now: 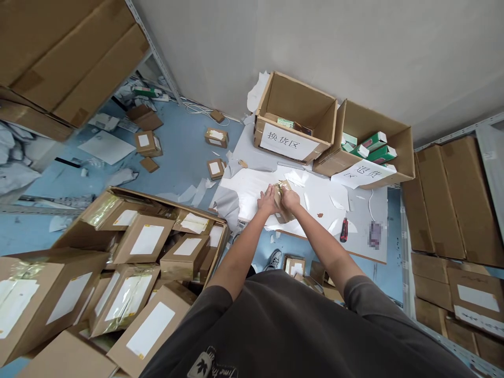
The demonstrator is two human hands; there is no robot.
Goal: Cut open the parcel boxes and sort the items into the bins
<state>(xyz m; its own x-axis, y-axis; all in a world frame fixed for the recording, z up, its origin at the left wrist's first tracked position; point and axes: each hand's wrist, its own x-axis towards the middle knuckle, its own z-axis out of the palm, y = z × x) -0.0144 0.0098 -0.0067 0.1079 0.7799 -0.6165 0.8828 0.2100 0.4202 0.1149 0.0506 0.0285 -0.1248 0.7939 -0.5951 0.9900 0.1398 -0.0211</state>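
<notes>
A small brown cardboard box (284,214) with shiny tape on its top lies near the front edge of the white-covered table (252,190). My left hand (268,200) rests against its left side, fingers spread. On the box's right side, my right hand (290,200) is closed at the taped top; what its fingers grip is too small to make out. To the right, a red and black tool (344,230) lies on the table.
Two large open cartons (297,102) (378,126) with labels stand at the table's back. A big carton full of boxes (146,239) is at the left. Shelves with cartons (451,199) flank the right. Paper scraps and small boxes (216,137) lie on the floor.
</notes>
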